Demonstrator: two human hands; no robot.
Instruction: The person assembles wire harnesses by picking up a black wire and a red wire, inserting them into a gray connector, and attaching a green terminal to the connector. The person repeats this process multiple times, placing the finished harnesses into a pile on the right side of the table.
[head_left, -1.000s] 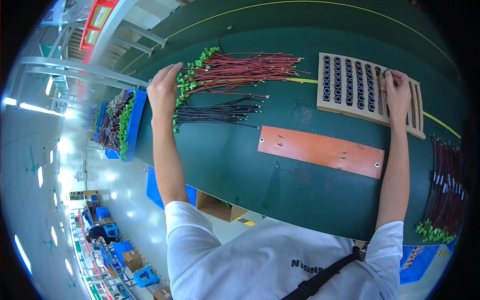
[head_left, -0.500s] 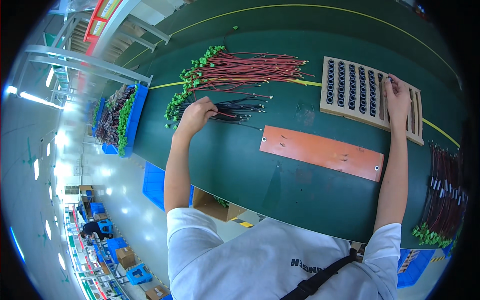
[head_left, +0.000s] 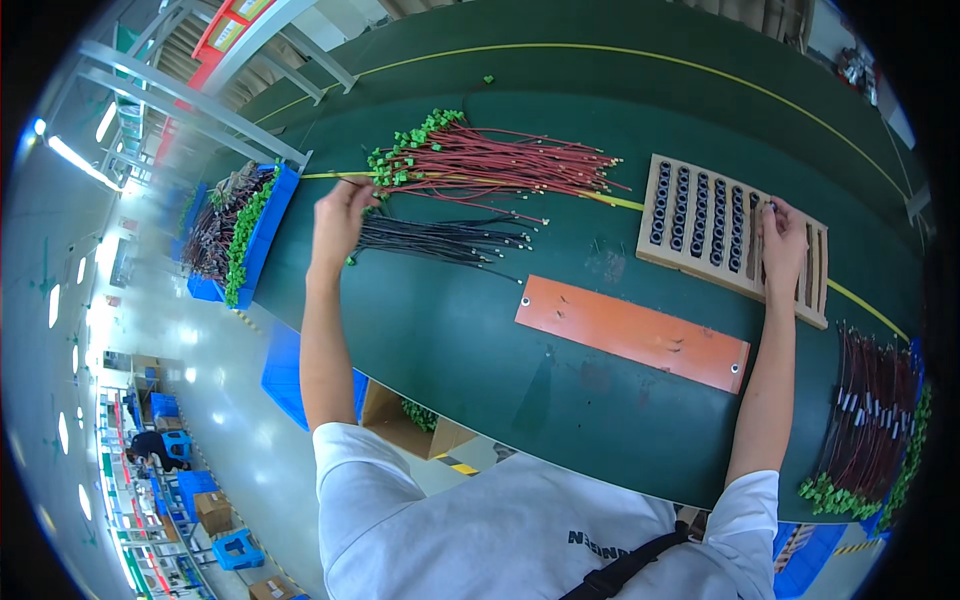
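My left hand (head_left: 338, 225) is closed at the left end of a bundle of black wires (head_left: 440, 238), beside the green connectors (head_left: 395, 172); its fingers hide whatever they pinch. Just beyond lies a bundle of red wires (head_left: 520, 160), most of their connectors to the left and bare ends to the right. On the right, my right hand (head_left: 785, 245) reaches over a slotted tan tray (head_left: 690, 272) that holds rows of black rings (head_left: 698, 215). Its fingertips are closed on a small dark piece, which looks like one of these rings, near the tray's far edge.
An orange strip (head_left: 630, 335) lies flat on the green table (head_left: 450, 335) nearer me. Blue bins of wires (head_left: 262, 235) stand at the left edge. More red wires with white sleeves (head_left: 868, 415) lie at the right. An open cardboard box (head_left: 385, 415) is below the near edge.
My left hand has moved left along the black wires to their connector end. My right hand stays at the far side of the tray. The whole view has shifted slightly.
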